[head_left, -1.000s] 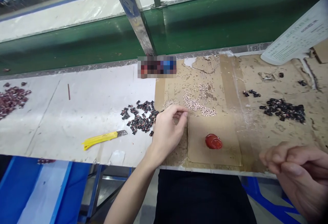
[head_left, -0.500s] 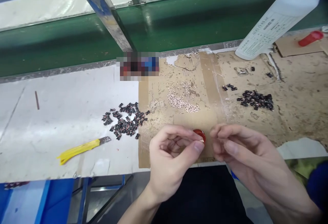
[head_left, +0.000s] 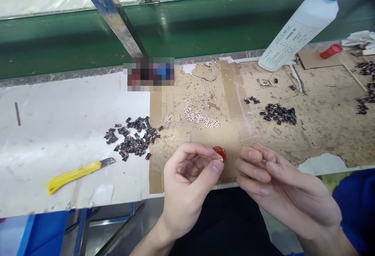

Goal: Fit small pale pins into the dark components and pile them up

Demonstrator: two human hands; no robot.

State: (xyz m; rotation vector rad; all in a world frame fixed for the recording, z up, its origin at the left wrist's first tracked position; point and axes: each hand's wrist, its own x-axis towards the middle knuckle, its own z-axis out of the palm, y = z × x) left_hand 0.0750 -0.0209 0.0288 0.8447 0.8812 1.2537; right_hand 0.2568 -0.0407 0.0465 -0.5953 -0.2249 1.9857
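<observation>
My left hand (head_left: 190,189) pinches a tiny pale piece (head_left: 222,160) between thumb and forefinger; its exact kind is too small to tell. Just behind those fingertips sits a small round red thing (head_left: 219,152) with a shiny rim, partly hidden. To the right, my right hand (head_left: 281,193) is raised with curled fingers, thumb and forefinger pressed together. Whatever they hold, if anything, cannot be made out. Beyond both hands, many tiny copper-coloured pieces (head_left: 195,116) lie scattered on the cardboard (head_left: 205,137). Small black parts with coppery bits form a left pile (head_left: 133,143) and a right pile (head_left: 279,114).
A yellow box cutter (head_left: 76,175) lies at the left with its blade exposed. At the back right stands a white bottle (head_left: 295,33) with a blue nozzle cap, near a red cup-like piece (head_left: 331,51) and a thin stick (head_left: 354,75). A metal post (head_left: 117,22) rises behind the bench.
The camera view has shifted, bringing more of the right side into sight. My right hand has turned, its thumb and forefinger lifting slightly away from the left hand. The left hand keeps its pinch.
</observation>
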